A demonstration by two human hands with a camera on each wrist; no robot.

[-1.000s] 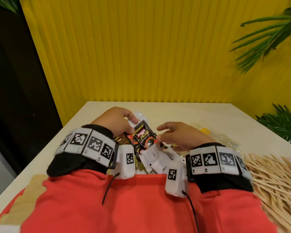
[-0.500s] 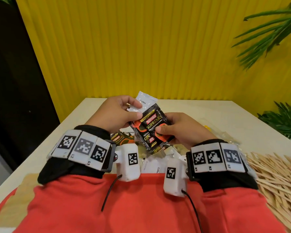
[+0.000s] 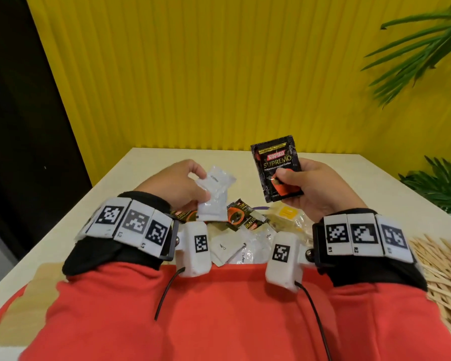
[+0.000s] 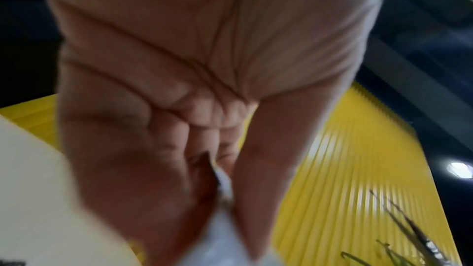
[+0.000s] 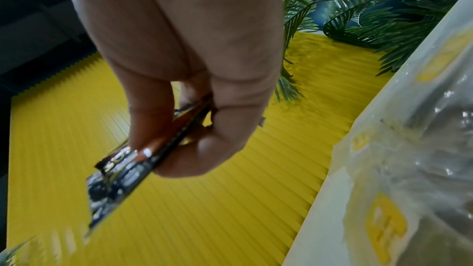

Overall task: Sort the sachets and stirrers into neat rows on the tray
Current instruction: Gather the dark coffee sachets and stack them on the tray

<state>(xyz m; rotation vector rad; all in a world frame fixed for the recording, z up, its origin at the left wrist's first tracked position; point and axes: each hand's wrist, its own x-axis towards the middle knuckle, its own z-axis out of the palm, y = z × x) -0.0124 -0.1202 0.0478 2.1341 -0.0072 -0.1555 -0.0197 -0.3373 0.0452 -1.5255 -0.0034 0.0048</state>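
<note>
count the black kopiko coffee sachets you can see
3, perhaps more hidden. One black sachet is held up in the right hand. A second lies on the pile between the wrists. A third peeks out under the left hand.

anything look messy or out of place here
Yes. The sachets lie in a jumbled, overlapping heap between the wrists, and the wooden stirrers are strewn criss-cross at the right. Nothing sits in rows yet.

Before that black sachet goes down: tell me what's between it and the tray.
No tray surface shows. Under the black sachet in the right hand lie loose sachets and a clear bag; sleeves hide the near table.
</note>
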